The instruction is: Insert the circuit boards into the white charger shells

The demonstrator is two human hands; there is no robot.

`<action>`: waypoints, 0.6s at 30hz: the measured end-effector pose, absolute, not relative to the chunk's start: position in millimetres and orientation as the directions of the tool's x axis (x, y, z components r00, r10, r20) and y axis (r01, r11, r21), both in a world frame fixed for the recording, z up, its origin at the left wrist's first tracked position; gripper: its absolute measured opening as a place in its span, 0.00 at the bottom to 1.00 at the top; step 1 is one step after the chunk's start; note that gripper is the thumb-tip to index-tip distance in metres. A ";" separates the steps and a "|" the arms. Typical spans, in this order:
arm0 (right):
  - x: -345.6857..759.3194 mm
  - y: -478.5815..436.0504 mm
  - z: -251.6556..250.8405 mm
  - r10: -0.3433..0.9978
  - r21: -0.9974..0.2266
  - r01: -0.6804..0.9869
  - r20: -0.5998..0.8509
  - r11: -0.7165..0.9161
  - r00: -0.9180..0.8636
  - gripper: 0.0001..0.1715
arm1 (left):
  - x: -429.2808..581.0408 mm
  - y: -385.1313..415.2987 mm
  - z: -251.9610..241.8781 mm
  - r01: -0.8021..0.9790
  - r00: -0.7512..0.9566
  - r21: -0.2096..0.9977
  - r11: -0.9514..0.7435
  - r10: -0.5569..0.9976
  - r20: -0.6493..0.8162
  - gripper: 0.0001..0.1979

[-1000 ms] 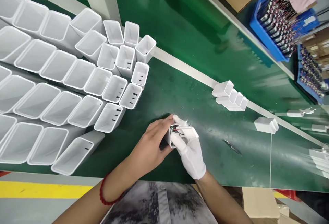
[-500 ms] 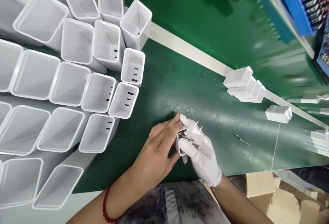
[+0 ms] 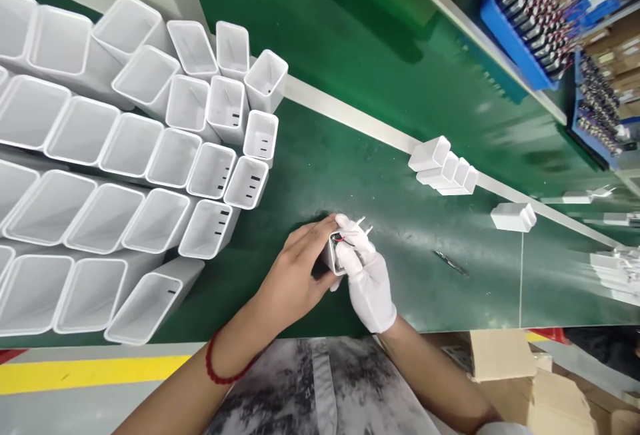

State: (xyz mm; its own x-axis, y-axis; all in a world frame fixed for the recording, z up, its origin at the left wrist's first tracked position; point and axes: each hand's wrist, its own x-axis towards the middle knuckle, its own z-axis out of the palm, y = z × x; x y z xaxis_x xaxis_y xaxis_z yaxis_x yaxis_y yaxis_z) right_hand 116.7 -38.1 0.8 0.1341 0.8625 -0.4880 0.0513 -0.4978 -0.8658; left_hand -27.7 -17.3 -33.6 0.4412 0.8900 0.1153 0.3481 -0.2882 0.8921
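Note:
My bare left hand (image 3: 293,278) is closed around a white plastic charger housing (image 3: 329,256), its open end facing right. Red and dark wires (image 3: 341,239) and a bit of green circuit board show inside that opening. In a white glove, my right hand (image 3: 371,288) grips a white plug cap with two metal pins (image 3: 362,224) at the mouth of the housing. Its gloved thumb rests at the opening, and the fingers hide most of the cap. Both hands are just above the green tabletop (image 3: 320,162).
Rows of open white housings (image 3: 165,155) stand at left. A small stack of white housings (image 3: 445,168) and another white pair (image 3: 513,216) lie to the right. A dark pen-like tool (image 3: 451,262) is nearer. Blue trays (image 3: 520,42) of parts sit on the upper right shelf.
The camera view has shifted, so more of the left rows and the shelf shows. My hands stay together on the housing; less of the wires and board is visible at the opening.

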 end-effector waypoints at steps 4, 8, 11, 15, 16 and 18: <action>117.3 -39.2 -2.7 0.894 -0.908 -0.030 -0.418 -0.419 0.159 0.21 | -27.1 -17.7 -33.6 0.358 0.427 0.886 -0.294 0.896 0.125 0.33; 117.7 -37.1 -3.3 0.890 -0.900 -0.040 -0.435 -0.434 0.135 0.21 | -27.1 -18.2 -34.6 0.344 0.427 0.892 -0.293 0.895 0.129 0.34; 118.5 -36.2 -3.2 0.889 -0.899 -0.033 -0.438 -0.438 0.131 0.23 | -27.1 -17.9 -34.3 0.336 0.430 0.899 -0.281 0.895 0.119 0.34; 125.5 -38.6 -1.5 0.887 -0.886 -0.084 -0.461 -0.457 0.037 0.26 | -27.0 -18.5 -33.9 0.340 0.425 0.904 -0.258 0.900 0.097 0.34; 127.3 -39.5 -1.2 0.888 -0.885 -0.086 -0.460 -0.457 0.017 0.28 | -26.9 -18.6 -34.1 0.342 0.423 0.905 -0.255 0.901 0.094 0.34; 129.1 -40.9 -1.3 0.888 -0.885 -0.076 -0.460 -0.459 0.003 0.29 | -26.9 -18.7 -34.5 0.345 0.421 0.904 -0.253 0.902 0.092 0.34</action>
